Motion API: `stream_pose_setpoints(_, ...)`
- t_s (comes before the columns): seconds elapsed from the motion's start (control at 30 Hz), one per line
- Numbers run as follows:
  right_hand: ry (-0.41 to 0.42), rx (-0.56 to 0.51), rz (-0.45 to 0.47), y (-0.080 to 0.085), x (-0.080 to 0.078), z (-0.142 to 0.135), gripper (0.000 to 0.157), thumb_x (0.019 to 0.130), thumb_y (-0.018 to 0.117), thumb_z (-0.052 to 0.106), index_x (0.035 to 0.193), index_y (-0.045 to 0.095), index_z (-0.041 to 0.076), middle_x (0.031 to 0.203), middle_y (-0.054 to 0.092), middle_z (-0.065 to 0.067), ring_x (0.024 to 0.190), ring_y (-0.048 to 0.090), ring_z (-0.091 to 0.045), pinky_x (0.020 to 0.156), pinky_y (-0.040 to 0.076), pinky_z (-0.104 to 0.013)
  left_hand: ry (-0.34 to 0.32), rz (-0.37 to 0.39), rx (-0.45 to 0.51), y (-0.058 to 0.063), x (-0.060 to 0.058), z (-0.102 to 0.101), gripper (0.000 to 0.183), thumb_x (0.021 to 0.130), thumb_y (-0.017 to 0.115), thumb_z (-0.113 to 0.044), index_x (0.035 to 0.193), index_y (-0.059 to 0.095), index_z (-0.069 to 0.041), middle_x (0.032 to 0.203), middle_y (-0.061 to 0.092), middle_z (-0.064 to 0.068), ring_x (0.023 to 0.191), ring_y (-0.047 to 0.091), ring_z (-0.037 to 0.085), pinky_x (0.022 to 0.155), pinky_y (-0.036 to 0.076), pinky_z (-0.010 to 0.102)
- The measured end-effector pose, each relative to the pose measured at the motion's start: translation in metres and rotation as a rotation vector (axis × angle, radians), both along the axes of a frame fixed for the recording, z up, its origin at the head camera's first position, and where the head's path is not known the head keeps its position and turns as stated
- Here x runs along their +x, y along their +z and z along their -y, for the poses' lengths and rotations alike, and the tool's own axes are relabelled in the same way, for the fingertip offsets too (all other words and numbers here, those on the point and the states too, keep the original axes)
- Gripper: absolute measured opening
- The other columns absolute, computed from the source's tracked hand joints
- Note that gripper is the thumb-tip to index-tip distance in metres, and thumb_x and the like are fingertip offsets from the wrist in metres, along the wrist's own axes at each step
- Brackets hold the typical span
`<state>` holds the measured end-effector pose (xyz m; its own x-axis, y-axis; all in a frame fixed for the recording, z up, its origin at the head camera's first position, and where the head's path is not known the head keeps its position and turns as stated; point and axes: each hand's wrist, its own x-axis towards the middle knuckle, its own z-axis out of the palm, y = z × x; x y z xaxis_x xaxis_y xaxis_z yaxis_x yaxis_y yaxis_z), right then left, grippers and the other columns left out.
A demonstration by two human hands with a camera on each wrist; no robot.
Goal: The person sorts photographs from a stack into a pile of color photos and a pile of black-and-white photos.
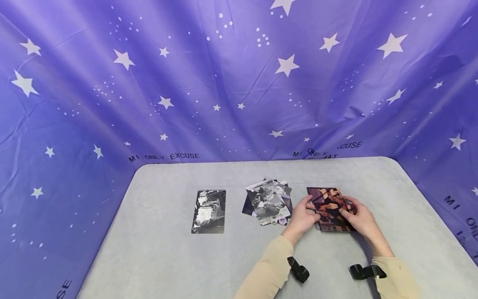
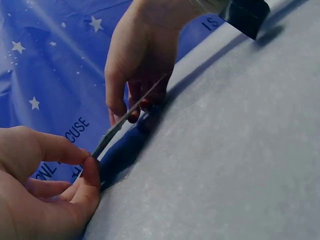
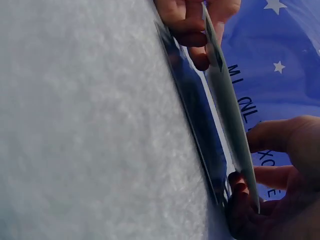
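Both hands hold a reddish-brown photo print (image 1: 328,207) at the right of the table. My left hand (image 1: 303,216) pinches its left edge between thumb and fingers, seen closely in the left wrist view, where the print (image 2: 107,137) appears edge-on. The right hand (image 1: 363,221) grips the opposite side, thumb on top and fingers underneath. Seen from the right wrist, the print (image 3: 230,120) is raised and tilted above a dark glossy print or prints (image 3: 192,107) on the table; how many lie there I cannot tell.
Left of the hands lies an untidy, overlapping pile of mostly black-and-white photos (image 1: 267,201). Further left, one black-and-white photo (image 1: 209,211) lies flat by itself. The grey table (image 1: 157,257) ends at a purple curtain with stars (image 1: 224,83) behind and at the sides.
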<state>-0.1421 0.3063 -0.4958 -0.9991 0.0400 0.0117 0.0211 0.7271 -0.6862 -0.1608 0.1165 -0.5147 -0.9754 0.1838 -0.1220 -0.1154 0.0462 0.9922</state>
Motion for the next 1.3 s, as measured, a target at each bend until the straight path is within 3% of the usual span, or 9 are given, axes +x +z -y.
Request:
stream_pose_setpoints(0.27, 0.024, 0.063, 0.053, 0.001, -0.004, -0.003, 0.05, 0.091, 0.062, 0.013, 0.13, 0.044, -0.013, 0.087, 0.055, -0.016, 0.073, 0.048, -0.023, 0.064, 0.039, -0.037, -0.006, -0.098, -0.224, 0.001, 0.0, -0.003, 0.058, 0.071, 0.069, 0.005, 0.128, 0.058, 0.003, 0.078, 0.054, -0.005, 0.064, 0.058, -0.001, 0.061, 0.045, 0.013)
stream_pose_setpoints(0.57, 0.016, 0.121, 0.054, 0.003, -0.009, 0.0, 0.05, 0.089, 0.064, 0.016, 0.127, 0.049, -0.011, 0.088, 0.057, -0.017, 0.076, 0.052, -0.027, 0.066, 0.04, -0.04, 0.002, -0.14, -0.322, 0.006, -0.001, -0.002, 0.059, 0.069, 0.073, -0.005, 0.125, 0.06, 0.006, 0.068, 0.053, -0.005, 0.056, 0.046, -0.002, 0.056, 0.04, 0.011)
stream_pose_setpoints(0.83, -0.005, 0.152, 0.022, -0.002, -0.01, -0.003, 0.049, 0.087, 0.067, 0.02, 0.124, 0.052, -0.009, 0.086, 0.054, -0.012, 0.072, 0.047, -0.023, 0.062, 0.036, -0.038, 0.001, -0.119, -0.242, 0.005, 0.002, 0.001, 0.056, 0.071, 0.071, -0.002, 0.125, 0.059, 0.006, 0.072, 0.054, -0.004, 0.057, 0.046, -0.004, 0.055, 0.041, 0.012)
stream_pose_setpoints(1.1, -0.015, 0.132, -0.058, -0.009, -0.007, -0.001, 0.047, 0.085, 0.069, 0.017, 0.12, 0.053, -0.011, 0.081, 0.05, -0.009, 0.066, 0.041, -0.02, 0.058, 0.032, -0.035, 0.079, -0.135, -0.181, 0.002, 0.016, 0.007, 0.04, 0.067, 0.069, -0.002, 0.107, 0.066, 0.0, 0.079, 0.052, -0.006, 0.064, 0.053, -0.004, 0.066, 0.044, 0.013)
stream_pose_setpoints(1.3, -0.059, 0.057, -0.084, -0.009, -0.003, 0.002, 0.051, 0.09, 0.063, 0.019, 0.126, 0.046, -0.014, 0.093, 0.053, -0.02, 0.076, 0.045, -0.026, 0.065, 0.035, -0.038, -0.004, -0.153, -0.109, 0.0, 0.024, 0.018, 0.029, 0.072, 0.067, 0.002, 0.101, 0.066, 0.0, 0.076, 0.057, -0.003, 0.064, 0.051, -0.005, 0.064, 0.045, 0.013)
